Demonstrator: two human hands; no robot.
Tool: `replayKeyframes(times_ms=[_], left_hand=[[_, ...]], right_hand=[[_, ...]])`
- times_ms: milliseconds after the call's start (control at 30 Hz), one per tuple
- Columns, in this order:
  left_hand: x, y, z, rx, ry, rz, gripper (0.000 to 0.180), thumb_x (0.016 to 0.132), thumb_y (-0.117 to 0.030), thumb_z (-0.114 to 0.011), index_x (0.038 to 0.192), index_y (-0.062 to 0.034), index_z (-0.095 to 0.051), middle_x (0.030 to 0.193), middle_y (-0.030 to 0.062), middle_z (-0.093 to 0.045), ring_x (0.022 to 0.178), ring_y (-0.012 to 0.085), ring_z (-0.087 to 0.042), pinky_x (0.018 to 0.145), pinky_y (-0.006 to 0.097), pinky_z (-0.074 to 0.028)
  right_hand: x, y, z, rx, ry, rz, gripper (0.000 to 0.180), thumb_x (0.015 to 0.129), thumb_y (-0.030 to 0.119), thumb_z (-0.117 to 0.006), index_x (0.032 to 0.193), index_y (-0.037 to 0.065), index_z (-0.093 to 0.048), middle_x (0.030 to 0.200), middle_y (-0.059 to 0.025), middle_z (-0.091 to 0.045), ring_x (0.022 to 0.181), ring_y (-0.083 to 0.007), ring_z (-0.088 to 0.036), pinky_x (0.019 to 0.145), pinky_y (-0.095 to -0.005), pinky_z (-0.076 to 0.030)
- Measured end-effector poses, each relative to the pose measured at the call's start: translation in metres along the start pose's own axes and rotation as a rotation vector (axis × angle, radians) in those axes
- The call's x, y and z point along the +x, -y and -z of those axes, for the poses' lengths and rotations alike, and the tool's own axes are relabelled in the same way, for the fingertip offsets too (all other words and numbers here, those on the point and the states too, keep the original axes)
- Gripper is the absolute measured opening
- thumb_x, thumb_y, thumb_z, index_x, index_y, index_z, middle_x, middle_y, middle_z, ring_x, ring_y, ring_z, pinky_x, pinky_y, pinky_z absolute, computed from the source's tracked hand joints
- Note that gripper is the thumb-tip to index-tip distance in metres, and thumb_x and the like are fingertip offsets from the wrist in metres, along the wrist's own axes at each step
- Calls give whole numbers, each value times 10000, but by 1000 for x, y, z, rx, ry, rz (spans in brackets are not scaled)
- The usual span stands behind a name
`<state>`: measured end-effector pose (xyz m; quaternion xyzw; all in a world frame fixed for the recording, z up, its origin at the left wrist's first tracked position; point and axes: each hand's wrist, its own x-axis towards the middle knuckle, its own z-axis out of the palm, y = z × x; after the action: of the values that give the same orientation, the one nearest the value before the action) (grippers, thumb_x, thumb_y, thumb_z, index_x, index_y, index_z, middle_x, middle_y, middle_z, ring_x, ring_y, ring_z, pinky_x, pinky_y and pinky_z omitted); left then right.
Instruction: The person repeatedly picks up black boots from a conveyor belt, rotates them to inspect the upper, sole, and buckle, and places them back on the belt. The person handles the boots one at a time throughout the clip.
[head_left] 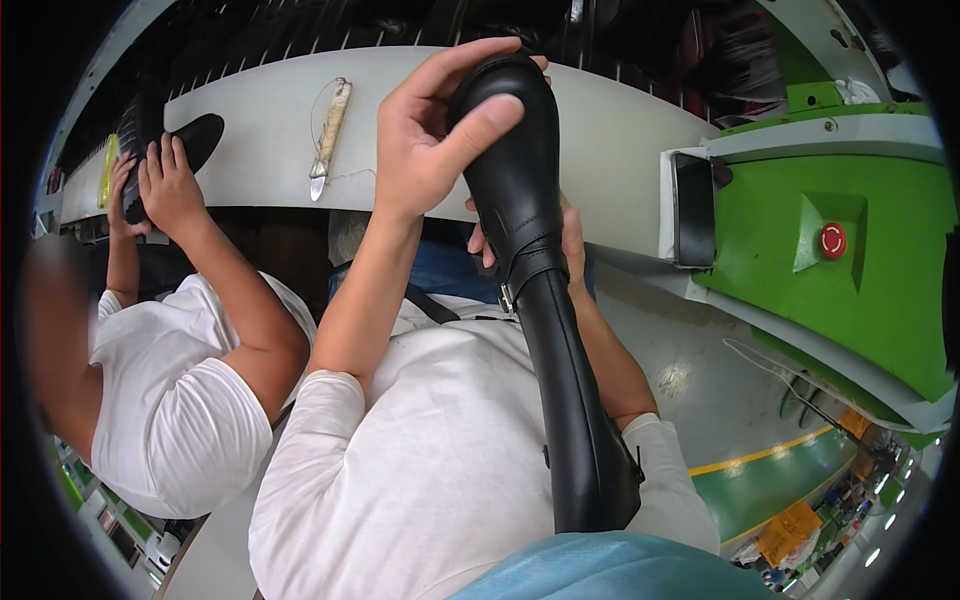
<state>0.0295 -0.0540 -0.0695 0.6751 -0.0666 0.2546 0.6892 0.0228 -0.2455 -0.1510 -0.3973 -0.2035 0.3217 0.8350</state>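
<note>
A tall black boot (555, 330) lies along my front, its toe pointing away from me and its shaft running down to my chest. It has a strap with a metal buckle (507, 298) round the ankle. My left hand (435, 140) wraps the toe from the left, thumb across the top and fingers curled over the tip. Behind the ankle, partly hidden by the boot, my right hand (572, 240) holds it from the right, with some fingertips showing on the left side. The boot's sole faces away from view.
On the white table (610, 120) lies a small knife (330, 140) with a wrapped handle and loose thread. At the left, a co-worker's hands (172, 190) hold a black boot (198, 140). A green machine (840, 260) with a red button (833, 240) stands at the right.
</note>
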Motion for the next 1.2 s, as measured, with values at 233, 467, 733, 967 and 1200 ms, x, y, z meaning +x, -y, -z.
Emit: replayKeyframes(times_ms=[233,467,733,967,1200], left_hand=[[-3,-3,-2,-9,-36,-21,554,986,-134,-839,1479,52,-665,1344,269,-788,1213,375,-807,1009,452,-684],[-5,-3,-1,-19,-48,-51,506,991,-122,-838,1436,63,-686,1339,259,-791,1200,370,-811,998,453,-689],[-9,-7,0,-54,-82,-29,498,987,-112,-828,1422,79,-677,1329,282,-790,1194,388,-814,985,448,-695],[-15,-19,-3,-54,-122,30,532,966,-132,-816,1431,86,-678,1313,298,-794,1206,395,-809,1006,463,-686],[-19,-40,-10,-57,-113,6,539,940,-162,-791,1408,90,-703,1278,306,-800,1192,403,-807,1021,486,-674]], right_hand=[[-2,-1,-2,24,-11,-36,988,1107,796,-451,1472,-122,-478,1096,-205,-733,856,-239,-818,679,-317,-662],[-2,-4,-2,58,2,-55,998,1089,810,-490,1465,-114,-479,1088,-215,-728,856,-245,-815,678,-319,-669],[-2,-5,-2,61,16,-86,987,1084,810,-509,1449,-107,-496,1067,-209,-730,860,-253,-813,712,-338,-670],[-6,-3,-4,45,9,-121,1032,1076,807,-506,1481,-143,-505,1196,-304,-711,864,-297,-792,699,-353,-662],[-9,15,-10,3,72,-98,1110,1026,877,-533,1481,-136,-513,1247,-322,-703,867,-294,-773,695,-367,-649]])
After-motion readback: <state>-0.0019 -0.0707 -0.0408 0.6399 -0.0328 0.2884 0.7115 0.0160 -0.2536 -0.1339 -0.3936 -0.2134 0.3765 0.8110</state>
